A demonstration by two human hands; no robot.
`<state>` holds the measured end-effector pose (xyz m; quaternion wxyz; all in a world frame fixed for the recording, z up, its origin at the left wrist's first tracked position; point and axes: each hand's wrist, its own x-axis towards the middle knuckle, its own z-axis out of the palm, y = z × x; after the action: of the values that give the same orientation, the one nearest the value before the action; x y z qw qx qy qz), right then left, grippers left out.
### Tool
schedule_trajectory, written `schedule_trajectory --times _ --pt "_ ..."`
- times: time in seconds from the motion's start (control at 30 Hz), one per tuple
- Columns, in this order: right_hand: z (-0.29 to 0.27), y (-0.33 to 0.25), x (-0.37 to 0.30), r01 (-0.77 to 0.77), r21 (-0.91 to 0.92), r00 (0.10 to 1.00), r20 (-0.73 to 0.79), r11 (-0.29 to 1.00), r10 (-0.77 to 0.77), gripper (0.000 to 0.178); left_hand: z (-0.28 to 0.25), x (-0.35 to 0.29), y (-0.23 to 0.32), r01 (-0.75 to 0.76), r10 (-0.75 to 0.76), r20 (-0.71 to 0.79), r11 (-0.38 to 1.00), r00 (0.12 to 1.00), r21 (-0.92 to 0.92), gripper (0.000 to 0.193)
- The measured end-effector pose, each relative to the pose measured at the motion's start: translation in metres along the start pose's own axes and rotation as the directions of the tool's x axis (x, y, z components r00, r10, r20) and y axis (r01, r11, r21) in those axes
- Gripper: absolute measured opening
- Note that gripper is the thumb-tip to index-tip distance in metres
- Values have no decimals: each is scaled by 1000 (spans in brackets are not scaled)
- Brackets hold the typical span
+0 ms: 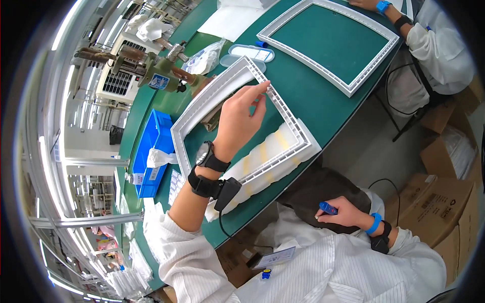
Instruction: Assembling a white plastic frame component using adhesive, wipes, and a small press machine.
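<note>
The left hand (241,118) was in the middle of the view, with its fingertips at the right side of a white frame (287,115). I cannot tell if the fingers were pinching the frame or just touching it. The right hand (345,212) was at the lower right, down off the surface (298,93), with its fingers wrapped around a small blue tool (328,208). The two hands were well apart.

The white frame sat in the middle of the view, on the green surface. Its lower side lay on a puffy white pad (261,155) with yellow stripes. Left of the middle was a blue bin (146,191), with a white wad (159,157) at its edge. A metal machine (162,70) stood at the upper left, and a clear bag (204,56) lay beside it.

At the upper right, a second white frame (306,64) lay flat. Another person's hand (365,4) was near its top corner. Brown boxes (424,207) sat at the far lower right.
</note>
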<state>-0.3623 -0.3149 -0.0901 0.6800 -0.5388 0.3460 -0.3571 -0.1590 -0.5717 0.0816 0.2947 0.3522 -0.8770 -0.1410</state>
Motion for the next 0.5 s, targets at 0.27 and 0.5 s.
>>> schedule_trajectory --times 0.27,0.5 --pt "4 -3 -7 -163 110 987 12 980 163 15 -28 -13 49 87 -93 49 990 994 110 27" --pt "14 -73 6 -165 261 971 -128 951 203 16 -34 -136 151 366 -290 316 906 903 -214 31"
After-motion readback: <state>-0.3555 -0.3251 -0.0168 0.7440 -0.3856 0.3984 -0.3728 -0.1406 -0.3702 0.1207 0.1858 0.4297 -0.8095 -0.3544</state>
